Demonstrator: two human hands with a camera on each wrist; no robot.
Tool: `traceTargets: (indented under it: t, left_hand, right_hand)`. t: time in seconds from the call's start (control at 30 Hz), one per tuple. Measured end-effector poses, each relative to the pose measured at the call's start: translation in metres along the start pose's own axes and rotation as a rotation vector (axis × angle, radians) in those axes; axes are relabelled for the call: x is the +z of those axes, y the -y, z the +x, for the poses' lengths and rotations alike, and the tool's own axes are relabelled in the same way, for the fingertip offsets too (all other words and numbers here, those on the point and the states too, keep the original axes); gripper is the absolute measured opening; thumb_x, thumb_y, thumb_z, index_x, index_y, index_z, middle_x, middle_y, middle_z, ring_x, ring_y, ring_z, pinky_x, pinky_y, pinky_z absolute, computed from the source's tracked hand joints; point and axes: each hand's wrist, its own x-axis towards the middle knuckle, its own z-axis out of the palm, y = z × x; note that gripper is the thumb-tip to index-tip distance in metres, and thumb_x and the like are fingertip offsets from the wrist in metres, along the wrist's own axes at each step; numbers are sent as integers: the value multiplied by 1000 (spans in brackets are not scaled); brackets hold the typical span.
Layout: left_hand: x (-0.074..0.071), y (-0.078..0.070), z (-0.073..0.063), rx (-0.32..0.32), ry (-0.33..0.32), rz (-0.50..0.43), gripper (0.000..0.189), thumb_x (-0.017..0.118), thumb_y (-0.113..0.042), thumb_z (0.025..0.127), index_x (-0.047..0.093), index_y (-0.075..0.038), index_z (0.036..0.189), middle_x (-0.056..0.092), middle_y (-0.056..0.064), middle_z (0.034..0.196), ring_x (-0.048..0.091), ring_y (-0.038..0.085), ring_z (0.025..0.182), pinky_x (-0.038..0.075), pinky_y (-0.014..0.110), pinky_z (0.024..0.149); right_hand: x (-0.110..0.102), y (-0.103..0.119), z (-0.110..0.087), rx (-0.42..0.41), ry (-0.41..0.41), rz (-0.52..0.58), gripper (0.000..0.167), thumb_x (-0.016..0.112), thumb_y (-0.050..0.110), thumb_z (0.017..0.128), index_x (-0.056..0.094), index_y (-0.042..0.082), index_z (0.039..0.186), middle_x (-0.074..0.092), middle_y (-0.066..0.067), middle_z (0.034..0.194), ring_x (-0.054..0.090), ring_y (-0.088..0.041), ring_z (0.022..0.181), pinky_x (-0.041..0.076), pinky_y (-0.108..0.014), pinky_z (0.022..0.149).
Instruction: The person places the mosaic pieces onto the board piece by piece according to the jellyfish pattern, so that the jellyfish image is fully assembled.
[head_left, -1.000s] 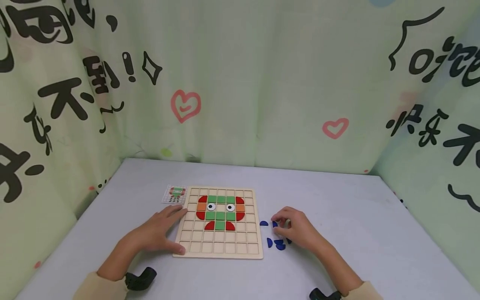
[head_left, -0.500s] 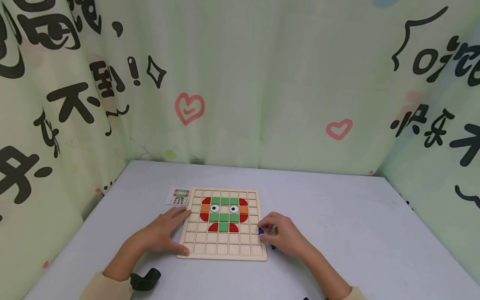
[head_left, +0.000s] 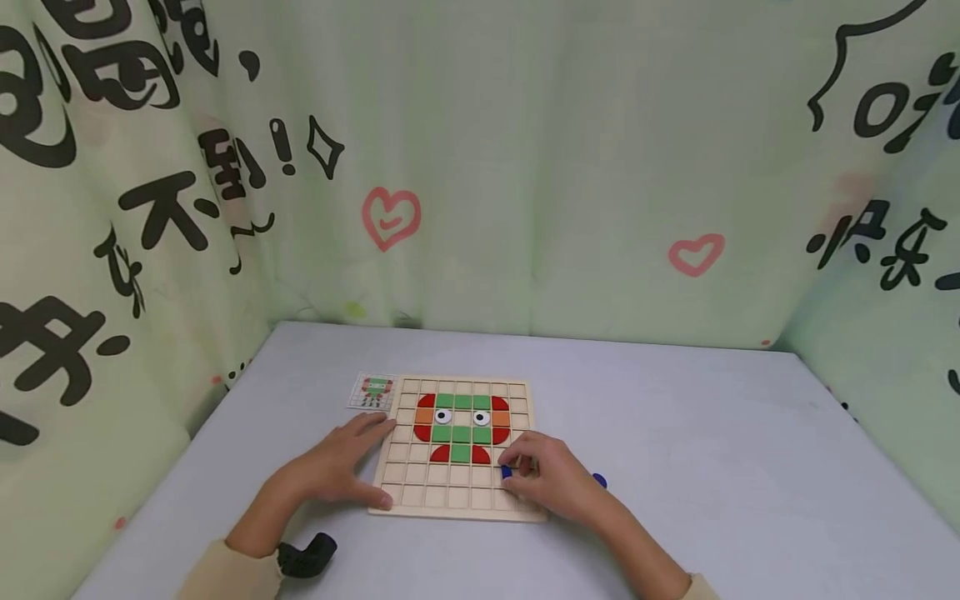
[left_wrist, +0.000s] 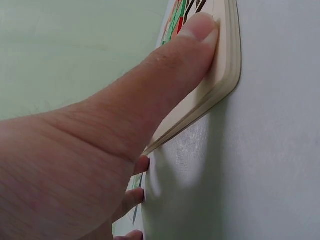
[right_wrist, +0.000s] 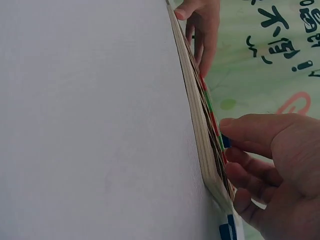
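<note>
A square wooden grid board [head_left: 411, 497] lies on the table. Red, green and orange tiles and two eye tiles form a face pattern on it. My left hand [head_left: 341, 467] rests along its left side, with the thumb [left_wrist: 185, 55] pressing the near corner and the fingers at the edge. Over the board's right part, my right hand [head_left: 555, 479] pinches a small dark blue piece [head_left: 507, 472] between thumb and index finger. The right wrist view shows that blue piece [right_wrist: 226, 141] close over the board, its shape mostly hidden by the fingers.
A small printed card [head_left: 372, 391] with a figure on a grid lies by the board's far left corner. Another blue piece [head_left: 600, 480] shows beyond the right hand; others are hidden behind it. A patterned curtain [head_left: 472, 167] hangs behind the white table [head_left: 660, 417].
My right hand picks up a blue piece from the group right of the board and carries it left over the grid. The left hand stays at the board; the head view shifts slightly.
</note>
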Motion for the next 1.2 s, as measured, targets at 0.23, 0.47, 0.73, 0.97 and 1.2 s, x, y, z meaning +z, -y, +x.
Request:
traceTargets:
  t: [0.23,0.47,0.73,0.97,1.2]
  left_hand:
    - [4,-2,6,14,17,5,105,83,-54,66,36,-11,149,29,15,155,28,38,143,21,64,112]
    - [3,-5,6,0,16,1,106,84,-53,65,35,-10,149,28,15,155,28,38,143,22,64,112]
    - [1,-3,3,-20,18,0,106,84,-52,65,35,-11,149,28,15,155,28,38,143,20,64,112]
    - [0,-3,2,-19,15,2,105,84,-52,66,35,-11,149,29,14,154,29,37,142,21,64,112]
    - [-1,-7,0,-22,14,8,106,84,-52,65,35,-11,149,30,14,154,29,37,142,21,64,112]
  right_hand:
    - [1,5,2,-8,5,-56,17,76,14,81,72,15,98,61,8,87,51,-6,74,45,-19,63]
    - [4,12,9,-16,27,-96,14,77,18,81,71,15,93,57,7,80,48,-8,69,43,-20,59]
    - [11,18,17,-34,57,-83,15,76,16,81,70,12,94,57,7,81,48,-11,69,42,-20,61]
    - [13,18,17,-38,62,-79,17,75,14,82,71,11,98,58,6,82,49,-11,69,41,-20,59]
    - [8,18,14,-38,62,-78,18,74,15,82,71,13,100,61,7,85,50,-10,70,42,-20,60]
